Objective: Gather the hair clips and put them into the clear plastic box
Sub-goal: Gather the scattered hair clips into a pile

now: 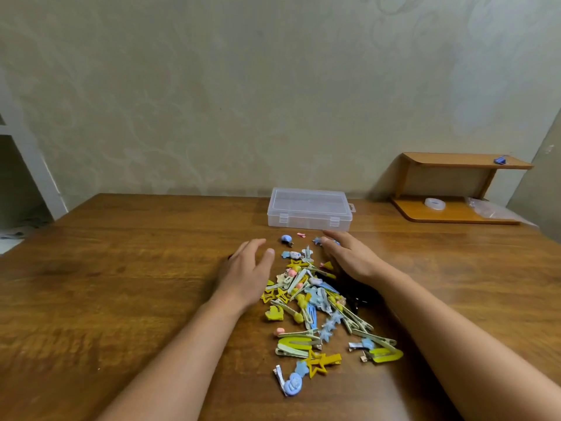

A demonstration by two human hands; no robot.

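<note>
Yellow, blue and pale green hair clips [315, 305] lay in a long loose pile on the wooden table [121, 268] as I worked both bare hands in from either side. My left hand [247, 268] rested at the pile's left flank with fingers straight and relaxed, holding nothing; my right hand [349, 256] lay flat on the far right edge, fingers likewise extended and empty. The clear plastic box [309, 209] stood just beyond the fingertips with its lid down and both front latches apparently fastened, no clips inside.

I judged the step to be the gathering: sweeping well meant keeping both palms low against the wood and closing them toward each other, so the thin flat clips did not slip under. Strays near the box, a blue round clip [286, 239] and a small pink one [301, 235], needed catching first. The box would need unlatching before anything went in.

Bare table lay wide to the left; a wooden shelf [455, 189] stood well apart at far right.
</note>
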